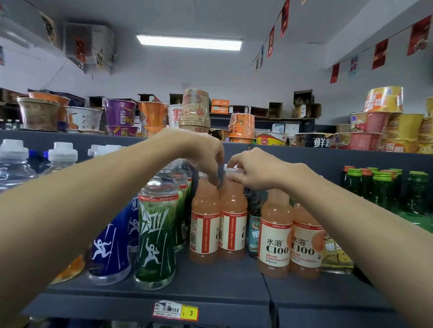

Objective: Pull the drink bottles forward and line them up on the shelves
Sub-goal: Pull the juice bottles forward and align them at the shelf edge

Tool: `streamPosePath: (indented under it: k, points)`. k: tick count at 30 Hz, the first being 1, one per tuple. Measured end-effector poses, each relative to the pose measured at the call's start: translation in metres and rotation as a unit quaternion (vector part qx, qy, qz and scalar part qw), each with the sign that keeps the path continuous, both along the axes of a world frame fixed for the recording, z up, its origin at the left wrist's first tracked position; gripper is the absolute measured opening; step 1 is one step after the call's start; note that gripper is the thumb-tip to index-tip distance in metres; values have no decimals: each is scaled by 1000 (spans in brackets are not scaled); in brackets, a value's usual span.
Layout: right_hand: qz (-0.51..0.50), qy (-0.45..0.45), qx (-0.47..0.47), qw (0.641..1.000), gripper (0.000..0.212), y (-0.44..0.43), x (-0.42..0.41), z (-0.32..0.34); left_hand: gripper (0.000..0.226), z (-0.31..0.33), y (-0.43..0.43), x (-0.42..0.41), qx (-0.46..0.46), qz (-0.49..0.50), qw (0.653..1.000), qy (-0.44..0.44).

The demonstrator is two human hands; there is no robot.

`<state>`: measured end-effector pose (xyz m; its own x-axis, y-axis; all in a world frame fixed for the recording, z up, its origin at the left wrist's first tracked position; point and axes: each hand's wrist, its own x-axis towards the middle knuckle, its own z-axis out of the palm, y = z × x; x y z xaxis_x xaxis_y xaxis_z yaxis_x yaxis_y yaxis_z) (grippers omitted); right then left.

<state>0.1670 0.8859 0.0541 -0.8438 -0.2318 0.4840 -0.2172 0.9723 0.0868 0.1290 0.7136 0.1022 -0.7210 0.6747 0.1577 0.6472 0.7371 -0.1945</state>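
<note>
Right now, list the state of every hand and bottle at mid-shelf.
Left hand, pinches back-left pink bottle top.
Right hand, grips back-right pink bottle cap.
Both bottles, upright, set back.
Front pink pair, upright, forward, labels out.
Green bottle, upright, forward.

- Shelf point(215, 283): dark grey, matt and smooth, looks like painted metal.
- Pink drink bottles point(233, 208): clear glossy plastic, with softly shining white and red labels.
- Green sports bottle point(156, 236) at the shelf's front edge: glossy clear plastic under a shiny printed film sleeve.
- Blue sports bottle point(111, 246) beside it: the same glossy sleeve.
- Water bottles point(9, 171) at the left end: clear ribbed plastic, white plastic caps.
- Green bottles point(416, 193) at the right end: dark, translucent, glossy; glass or plastic cannot be told.
- Price tag point(176, 311) on the front edge: creased glossy paper.
- Noodle cups point(119, 112) on the upper shelf: shiny film wrap.
- Cardboard boxes point(306, 109): matt brown.
</note>
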Motion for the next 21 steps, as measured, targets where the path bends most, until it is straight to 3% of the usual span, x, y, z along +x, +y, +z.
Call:
streamPosePath:
  k: [2, 4, 6, 10, 14, 18, 21]
  points:
    - [6, 0, -1, 1000, 40, 1, -2, 1, 53, -4, 4, -2, -21, 14, 998, 52]
    - [10, 0, 2, 1000, 41, 1, -3, 2, 44, -7, 7, -5, -36, 5, 996, 85]
    - [2, 8, 19, 1000, 42, 1, -4, 3, 31, -5, 8, -4, -40, -13, 996, 79]
    - [-40, 29, 56, 997, 51, 2, -3, 6, 37, -2, 6, -3, -53, -49, 995, 64]
    - [-60, 23, 96, 993, 67, 3, -1, 10, 34, -4, 2, -8, 5, -39, 999, 21]
    - [-34, -54, 79, 995, 62, 6, 6, 14, 39, -10, 2, -13, 14, -23, 997, 67]
    - [-32, -34, 84, 995, 60, 6, 7, 11, 40, -10, 4, -11, 5, -39, 997, 74]
